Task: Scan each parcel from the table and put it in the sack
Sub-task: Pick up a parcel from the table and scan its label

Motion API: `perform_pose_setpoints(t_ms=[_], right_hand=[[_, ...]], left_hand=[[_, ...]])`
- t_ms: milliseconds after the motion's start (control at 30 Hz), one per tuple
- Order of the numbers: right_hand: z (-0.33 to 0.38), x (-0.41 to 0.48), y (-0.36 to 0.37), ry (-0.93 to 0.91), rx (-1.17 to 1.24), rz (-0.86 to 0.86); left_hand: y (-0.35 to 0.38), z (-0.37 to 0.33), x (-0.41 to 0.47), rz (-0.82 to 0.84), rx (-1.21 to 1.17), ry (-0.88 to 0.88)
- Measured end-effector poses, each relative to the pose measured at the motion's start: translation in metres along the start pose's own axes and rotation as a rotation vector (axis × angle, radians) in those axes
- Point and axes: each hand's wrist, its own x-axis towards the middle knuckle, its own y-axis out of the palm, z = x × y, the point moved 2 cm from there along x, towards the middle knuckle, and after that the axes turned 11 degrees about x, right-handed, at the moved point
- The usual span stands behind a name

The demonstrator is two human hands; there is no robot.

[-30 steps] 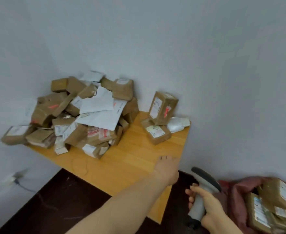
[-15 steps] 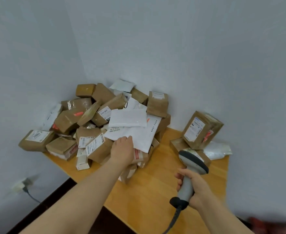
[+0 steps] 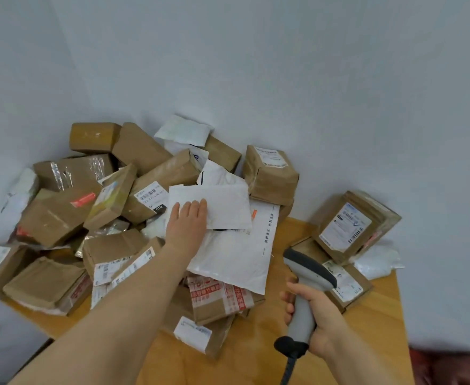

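A heap of brown cardboard parcels (image 3: 108,198) and white mailers covers the left and back of the wooden table (image 3: 367,337). My left hand (image 3: 186,222) lies with straight fingers on a small white padded mailer (image 3: 225,207), which sits atop a larger white mailer (image 3: 236,257). My right hand (image 3: 315,319) grips the handle of a grey barcode scanner (image 3: 307,269), held over the table's right side. A sliver of the dark red sack (image 3: 450,365) shows at the bottom right corner.
Two brown boxes, one leaning on the other (image 3: 350,226), and a white bag (image 3: 378,261) stand by the wall on the table's right. Grey walls close off the back and left. The scanner's black cable (image 3: 286,370) hangs toward me.
My view swung left from the sack to the heap. My left hand reached from the table edge up onto the small white mailer. The scanner rose over the table.
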Motion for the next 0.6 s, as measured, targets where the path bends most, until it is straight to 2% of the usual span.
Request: perform_pose_setpoints(t_ms=[67,133,200,300,367,500,600], right_hand=[[-0.002,0.000,0.003,-0.005,-0.006,-0.002],[-0.003,-0.004,0.007,-0.014,-0.012,0.012],[-0.004,-0.011,0.013,-0.023,-0.021,0.049],[-0.007,-0.027,0.023,-0.032,-0.054,0.118],[-0.009,-0.039,0.030,-0.053,-0.082,0.170],[-0.013,-0.065,0.040,-0.086,-0.137,0.295],[-0.015,-0.084,0.041,-0.125,-0.193,0.380]], left_hand=[[-0.005,0.006,-0.001,-0.113,-0.012,-0.028],[-0.009,0.017,-0.005,-0.053,-0.066,-0.016],[-0.019,0.032,-0.010,-0.029,-0.154,-0.081],[-0.049,0.055,-0.024,-0.122,-0.616,-0.375],[-0.064,0.064,-0.035,-0.088,-0.891,-0.539],[-0.087,0.071,-0.064,0.024,-1.284,-0.714],[-0.096,0.071,-0.087,0.063,-1.473,-0.797]])
